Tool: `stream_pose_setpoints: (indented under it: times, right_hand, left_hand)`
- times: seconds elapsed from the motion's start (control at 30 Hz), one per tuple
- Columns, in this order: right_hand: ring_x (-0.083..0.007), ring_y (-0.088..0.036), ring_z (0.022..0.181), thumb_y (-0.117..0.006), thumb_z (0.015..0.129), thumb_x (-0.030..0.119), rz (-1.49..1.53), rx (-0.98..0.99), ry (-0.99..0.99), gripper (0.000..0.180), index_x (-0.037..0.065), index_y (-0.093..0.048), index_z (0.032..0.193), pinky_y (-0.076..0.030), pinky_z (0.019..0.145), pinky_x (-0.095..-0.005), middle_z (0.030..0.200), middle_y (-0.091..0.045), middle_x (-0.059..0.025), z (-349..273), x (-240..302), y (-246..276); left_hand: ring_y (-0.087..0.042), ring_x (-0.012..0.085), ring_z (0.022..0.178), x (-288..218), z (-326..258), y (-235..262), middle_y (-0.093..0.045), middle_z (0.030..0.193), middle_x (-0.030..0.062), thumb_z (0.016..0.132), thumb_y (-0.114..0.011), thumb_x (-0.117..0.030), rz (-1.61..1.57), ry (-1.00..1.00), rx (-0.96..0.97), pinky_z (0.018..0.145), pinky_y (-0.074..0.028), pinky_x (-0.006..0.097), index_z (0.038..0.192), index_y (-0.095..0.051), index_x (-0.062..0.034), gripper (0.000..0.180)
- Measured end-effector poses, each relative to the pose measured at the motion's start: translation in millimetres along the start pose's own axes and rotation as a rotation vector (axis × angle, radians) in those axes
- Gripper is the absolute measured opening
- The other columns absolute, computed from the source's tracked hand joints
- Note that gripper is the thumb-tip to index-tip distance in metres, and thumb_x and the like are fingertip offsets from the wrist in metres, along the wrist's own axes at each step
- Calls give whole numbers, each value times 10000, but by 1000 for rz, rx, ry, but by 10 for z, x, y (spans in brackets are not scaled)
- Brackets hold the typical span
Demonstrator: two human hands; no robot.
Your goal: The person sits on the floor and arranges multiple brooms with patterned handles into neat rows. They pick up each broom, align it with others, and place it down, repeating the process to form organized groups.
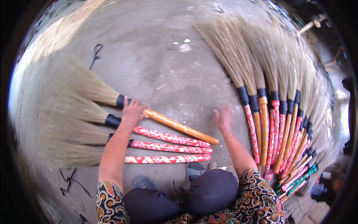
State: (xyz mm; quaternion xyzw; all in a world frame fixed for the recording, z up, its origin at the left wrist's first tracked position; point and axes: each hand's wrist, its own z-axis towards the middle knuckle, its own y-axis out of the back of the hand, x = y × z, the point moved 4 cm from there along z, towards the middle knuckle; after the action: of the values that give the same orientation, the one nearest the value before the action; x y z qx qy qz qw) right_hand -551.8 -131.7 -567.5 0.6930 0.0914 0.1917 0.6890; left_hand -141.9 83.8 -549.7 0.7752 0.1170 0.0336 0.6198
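A grass broom with a glossy orange-brown handle lies on the floor at the left, its bristles fanned to the far left. My left hand is over the top of that handle, fingers curled about it beside the black binding. Below it lie more brooms with red-and-white patterned handles, roughly parallel; my left forearm covers parts of them. Past the orange-brown handle's end, my right hand hovers with fingers apart and nothing in it, slightly blurred.
A long row of grass brooms fans along the right side, with red, orange-brown and green handles. Black strips lie on the grey concrete floor. Close to me are my knees and a grey sandal.
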Motion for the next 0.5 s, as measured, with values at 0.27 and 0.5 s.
stream_pose_setpoints:
  times: [0.27, 0.5]
  right_hand:
    - [-384, -541, 1349, -771, 911, 393, -245, 190, -680, 748, 89, -431, 1505, -495, 1069, -550, 1462, -540, -178, -719, -2391, 214]
    - [-498, -685, 1013, -727, 872, 358, 113, 25, -401, 477, 6, -617, 1174, -536, 874, -562, 1034, -715, -298, -643, -2322, 200]
  left_hand:
    - [-312, 296, 1547, 31, -31, 115, -513, 1528, 57, 918, -729, -508, 133, 72, 190, 1271, -161, 632, 1498, -545, -267, 654]
    - [-260, 321, 1585, 4, -23, 198, -436, 1625, 83, 959, -664, -562, 177, 28, 372, 1261, -196, 620, 1583, -448, -229, 740]
